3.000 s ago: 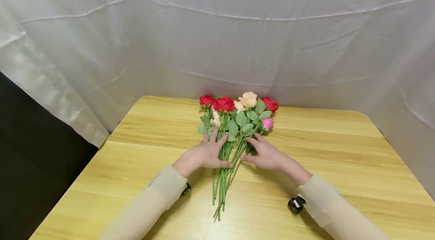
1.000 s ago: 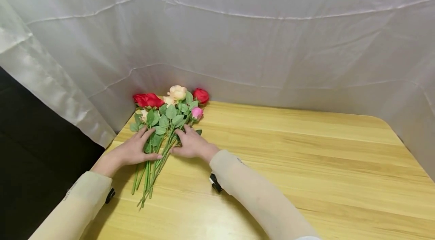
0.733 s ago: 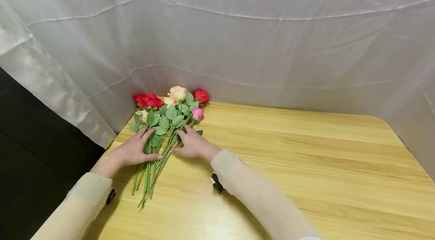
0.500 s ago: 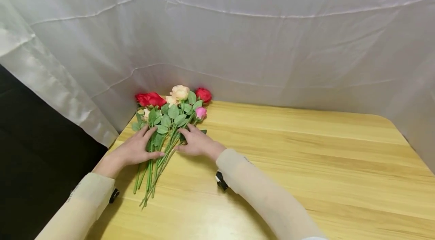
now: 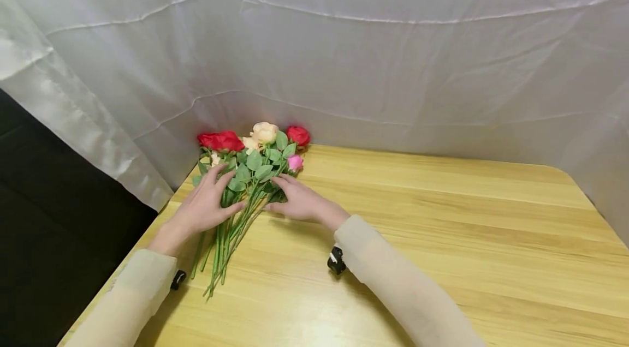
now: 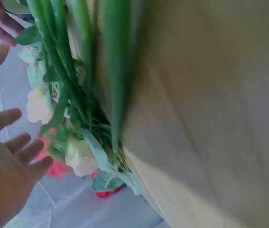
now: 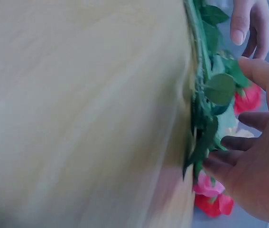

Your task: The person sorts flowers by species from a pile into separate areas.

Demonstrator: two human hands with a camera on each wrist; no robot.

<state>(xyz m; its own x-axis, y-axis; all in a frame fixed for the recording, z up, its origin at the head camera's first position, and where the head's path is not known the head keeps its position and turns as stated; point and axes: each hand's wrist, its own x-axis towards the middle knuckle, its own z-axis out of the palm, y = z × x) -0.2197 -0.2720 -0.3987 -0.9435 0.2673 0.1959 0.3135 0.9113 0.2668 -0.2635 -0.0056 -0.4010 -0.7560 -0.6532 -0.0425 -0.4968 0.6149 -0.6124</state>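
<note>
A bunch of roses (image 5: pixel 254 160) with green leaves lies at the table's far left corner. Its red blooms (image 5: pixel 228 141), peach bloom (image 5: pixel 265 132) and pink bloom (image 5: pixel 295 162) point away from me. The green stems (image 5: pixel 216 265) run back towards me. Over the left side of the bunch is my left hand (image 5: pixel 203 205), its fingers spread and thumb out across the stems. At the right side my right hand (image 5: pixel 304 202) reaches in with parted fingers. Both wrist views show the left palm (image 6: pixel 6 175) and right palm (image 7: pixel 257 152) apart from the flowers, holding nothing.
The wooden table (image 5: pixel 417 227) stretches far to the right. A pale grey curtain (image 5: pixel 344 74) hangs right behind its back edge and the blooms. Dark cloth (image 5: pixel 59 216) shows past the left edge. Small black wrist cameras (image 5: pixel 336 261) sit under the sleeves.
Since the oldest frame, both hands and the roses have shifted left, from mid-table to the far left corner. In the last half second, the hands have lifted a little off the bunch.
</note>
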